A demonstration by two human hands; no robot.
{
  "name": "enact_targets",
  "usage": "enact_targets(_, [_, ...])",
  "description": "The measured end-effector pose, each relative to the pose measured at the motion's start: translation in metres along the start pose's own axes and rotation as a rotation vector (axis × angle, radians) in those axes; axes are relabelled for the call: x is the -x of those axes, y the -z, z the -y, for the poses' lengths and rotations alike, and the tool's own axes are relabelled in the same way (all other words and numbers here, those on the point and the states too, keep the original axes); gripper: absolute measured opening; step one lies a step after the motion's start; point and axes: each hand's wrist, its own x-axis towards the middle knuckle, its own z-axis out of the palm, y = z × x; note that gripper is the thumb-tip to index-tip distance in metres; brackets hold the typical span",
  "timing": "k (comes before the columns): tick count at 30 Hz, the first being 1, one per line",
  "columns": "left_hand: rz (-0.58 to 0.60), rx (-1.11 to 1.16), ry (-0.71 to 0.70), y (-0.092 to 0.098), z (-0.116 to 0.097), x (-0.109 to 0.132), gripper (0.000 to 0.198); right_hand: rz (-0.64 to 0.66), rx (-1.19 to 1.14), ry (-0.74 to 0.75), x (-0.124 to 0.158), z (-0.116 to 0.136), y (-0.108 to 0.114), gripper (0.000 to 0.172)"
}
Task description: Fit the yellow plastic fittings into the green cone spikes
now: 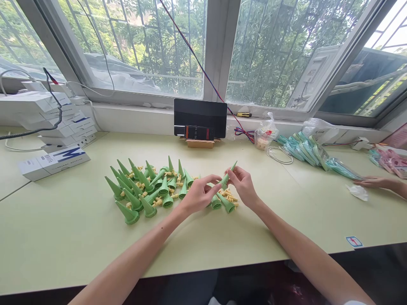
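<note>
Green cone (225,179): pinched by fingers of right hand (244,185); long axis slants up-rightward; base faces left hand (199,194), finger grip indeterminate.

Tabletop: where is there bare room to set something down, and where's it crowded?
Bare: front left, between the green cones and the near edge; right, between the right hand and teal packets. Crowded: among the cones, beside the left hand.
</note>
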Motion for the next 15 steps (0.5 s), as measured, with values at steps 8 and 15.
enact_targets(8, [0.029, 0.060, 0.054, 0.0022, -0.0017, 0.0001, 0.036, 0.036, 0.011, 0.061, -0.0002, -0.0009, 0.0013, 0.024])
enact_targets(15, [0.081, 0.160, 0.091, 0.0038, -0.0037, -0.0010, 0.035, 0.036, 0.060, 0.077, 0.0018, 0.0050, -0.0018, 0.024])
